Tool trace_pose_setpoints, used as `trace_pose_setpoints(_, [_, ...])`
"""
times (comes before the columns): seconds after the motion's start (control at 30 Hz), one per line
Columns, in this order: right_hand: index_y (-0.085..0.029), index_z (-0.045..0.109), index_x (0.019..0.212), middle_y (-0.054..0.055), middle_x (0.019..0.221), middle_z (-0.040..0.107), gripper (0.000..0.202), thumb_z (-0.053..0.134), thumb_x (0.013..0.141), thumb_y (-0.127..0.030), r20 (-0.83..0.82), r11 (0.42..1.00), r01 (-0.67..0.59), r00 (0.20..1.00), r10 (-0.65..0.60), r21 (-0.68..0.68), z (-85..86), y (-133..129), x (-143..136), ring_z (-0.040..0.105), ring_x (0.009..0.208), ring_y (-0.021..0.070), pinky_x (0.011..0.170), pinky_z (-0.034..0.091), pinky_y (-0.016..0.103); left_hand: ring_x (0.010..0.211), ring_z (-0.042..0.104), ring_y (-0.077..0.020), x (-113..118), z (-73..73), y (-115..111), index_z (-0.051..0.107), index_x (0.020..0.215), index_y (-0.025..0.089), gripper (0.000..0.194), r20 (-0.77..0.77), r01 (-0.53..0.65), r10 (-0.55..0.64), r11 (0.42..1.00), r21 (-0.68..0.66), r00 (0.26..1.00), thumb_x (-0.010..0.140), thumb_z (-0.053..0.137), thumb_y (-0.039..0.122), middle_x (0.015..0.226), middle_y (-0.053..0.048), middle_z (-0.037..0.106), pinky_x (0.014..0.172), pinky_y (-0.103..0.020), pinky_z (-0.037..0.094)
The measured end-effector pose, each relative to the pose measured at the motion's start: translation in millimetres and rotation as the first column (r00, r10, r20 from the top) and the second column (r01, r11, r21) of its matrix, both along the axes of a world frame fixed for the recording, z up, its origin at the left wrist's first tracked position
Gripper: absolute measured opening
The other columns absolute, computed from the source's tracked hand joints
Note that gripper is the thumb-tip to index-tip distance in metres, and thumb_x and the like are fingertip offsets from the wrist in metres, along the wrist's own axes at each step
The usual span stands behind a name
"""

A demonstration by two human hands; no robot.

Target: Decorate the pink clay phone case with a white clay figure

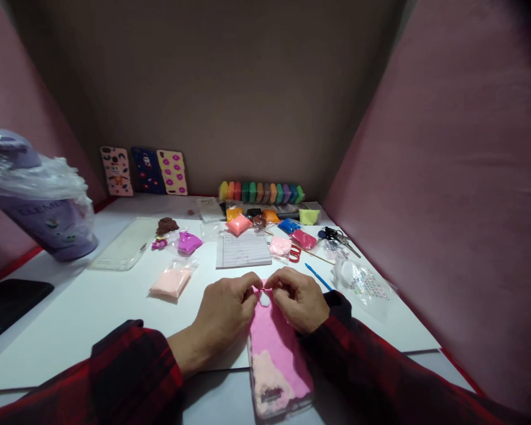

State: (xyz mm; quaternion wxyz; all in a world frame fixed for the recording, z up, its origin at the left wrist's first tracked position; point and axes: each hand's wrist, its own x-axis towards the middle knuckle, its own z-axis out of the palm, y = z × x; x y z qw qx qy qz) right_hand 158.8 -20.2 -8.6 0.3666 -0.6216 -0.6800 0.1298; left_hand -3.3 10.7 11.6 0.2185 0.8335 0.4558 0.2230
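Phone case (pixel 281 348): lies lengthwise in front of the person, far end on the white board (pixel 128 336), near end past the board's front edge; this seems to bring it square between both hands
Case surface: pink clay (pixel 277 330) over most of it, a peach patch (pixel 265 375) at the near left; a pale shape shows near the far end, whether opening or inlay one cannot tell
Left hand (pixel 223 307): curled nearly closed, thumb and forefinger pinching a bit of pink clay at the far end
Right hand (pixel 301 301): mirrors it from the other side, fingers bent in and tips pinched on the same clay; the paired grip probably gives fine control over so small a piece
Clay packets: peach packet (pixel 172 280) to the left, purple packet (pixel 189 242) beyond it, likely set aside to leave the middle free for the hands
Blue tool (pixel 318 276): lies just beyond the right hand, presumably for easy reach
Finished-looking cases (pixel 173 172): three lean against the back wall, designs facing forward, perhaps for display
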Motion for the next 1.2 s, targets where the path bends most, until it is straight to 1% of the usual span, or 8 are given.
trace_pose_setpoints(0.1, [-0.019, 0.067, 0.073, 0.000, 0.069, 0.058, 0.020, 0.051, 0.068, -0.009, 0.000, 1.000, -0.007, 1.000, 0.007, 0.016, -0.1, 1.2, 0.4, 0.049, 0.059, 0.0129, 0.057, 0.035, 0.024, 0.059, 0.054, -0.0147, 0.0, -1.7, 1.1, 0.067, 0.083, 0.025, 0.019, -0.003, 0.013, -0.013, 1.000, -0.004, 1.000, 0.082, 0.048, 0.020, 0.061, 0.003, 0.063, 0.056, -0.025, 0.030])
trace_pose_setpoints(0.2, [-0.019, 0.067, 0.074, 0.000, 0.069, 0.057, 0.019, 0.051, 0.069, -0.009, -0.009, 1.000, -0.004, 1.000, 0.004, 0.026, -1.3, 2.4, 1.2, 0.049, 0.058, 0.0125, 0.056, 0.035, 0.024, 0.061, 0.055, -0.0150, -0.7, -3.0, 1.4, 0.067, 0.085, 0.025, 0.020, 0.045, 0.002, -0.001, 1.000, -0.020, 0.999, 0.082, 0.048, 0.020, 0.063, 0.003, 0.064, 0.057, -0.025, 0.032])
trace_pose_setpoints(0.33, [-0.019, 0.066, 0.072, 0.000, 0.068, 0.055, 0.017, 0.052, 0.070, -0.011, -0.015, 0.999, -0.008, 1.000, 0.008, 0.032, -2.9, 1.8, 2.4, 0.048, 0.057, 0.0123, 0.055, 0.034, 0.024, 0.061, 0.054, -0.0146, -1.8, -3.1, 0.2, 0.066, 0.077, 0.024, 0.020, 0.109, 0.006, 0.000, 0.998, -0.055, 0.994, 0.079, 0.048, 0.017, 0.062, 0.003, 0.063, 0.057, -0.025, 0.033])
trace_pose_setpoints(0.4, [-0.020, 0.066, 0.071, -0.001, 0.067, 0.053, 0.017, 0.052, 0.070, -0.011, -0.014, 0.999, -0.008, 1.000, 0.009, 0.031, -2.7, 0.8, 2.5, 0.047, 0.057, 0.0120, 0.055, 0.033, 0.024, 0.063, 0.056, -0.0150, -1.9, -2.7, -0.3, 0.067, 0.075, 0.024, 0.021, 0.092, 0.019, -0.013, 0.998, -0.057, 0.996, 0.079, 0.048, 0.017, 0.065, 0.002, 0.065, 0.058, -0.025, 0.034])
trace_pose_setpoints(0.7, [-0.020, 0.066, 0.068, -0.001, 0.066, 0.053, 0.017, 0.053, 0.069, -0.009, -0.010, 0.999, -0.010, 1.000, 0.010, 0.030, -0.7, -0.5, 0.5, 0.048, 0.057, 0.0117, 0.055, 0.033, 0.024, 0.064, 0.059, -0.0166, -0.4, -2.0, 1.4, 0.070, 0.086, 0.025, 0.024, -0.001, 0.025, -0.025, 1.000, -0.016, 1.000, 0.082, 0.047, 0.019, 0.070, 0.001, 0.070, 0.060, -0.026, 0.036])
trace_pose_setpoints(0.87, [-0.019, 0.065, 0.071, -0.001, 0.068, 0.055, 0.016, 0.053, 0.069, -0.009, -0.015, 0.999, 0.003, 1.000, -0.002, 0.042, -2.7, 0.0, 1.4, 0.047, 0.057, 0.0116, 0.055, 0.034, 0.024, 0.067, 0.060, -0.0168, 0.0, -1.1, 0.9, 0.067, 0.082, 0.023, 0.023, 0.033, 0.013, -0.012, 1.000, -0.017, 0.999, 0.083, 0.044, 0.018, 0.073, 0.000, 0.070, 0.060, -0.026, 0.037])
trace_pose_setpoints(1.1, [-0.020, 0.068, 0.071, -0.001, 0.066, 0.053, 0.019, 0.053, 0.070, -0.008, -0.008, 0.999, -0.013, 1.000, 0.013, 0.038, -1.9, -1.8, 1.7, 0.049, 0.059, 0.0123, 0.057, 0.035, 0.024, 0.071, 0.064, -0.0183, 0.3, -2.2, 1.2, 0.070, 0.089, 0.025, 0.025, 0.008, 0.039, -0.039, 0.999, -0.009, 0.999, 0.085, 0.046, 0.020, 0.079, -0.001, 0.073, 0.063, -0.027, 0.040])
trace_pose_setpoints(1.2, [-0.020, 0.067, 0.069, -0.001, 0.066, 0.053, 0.019, 0.053, 0.069, -0.007, -0.011, 0.999, -0.015, 1.000, 0.016, 0.039, -1.9, -1.4, 1.5, 0.049, 0.059, 0.0121, 0.057, 0.035, 0.024, 0.074, 0.065, -0.0193, -0.5, -2.6, 1.1, 0.069, 0.092, 0.024, 0.025, 0.012, 0.017, -0.017, 1.000, -0.006, 1.000, 0.086, 0.045, 0.021, 0.083, -0.002, 0.073, 0.064, -0.028, 0.041])
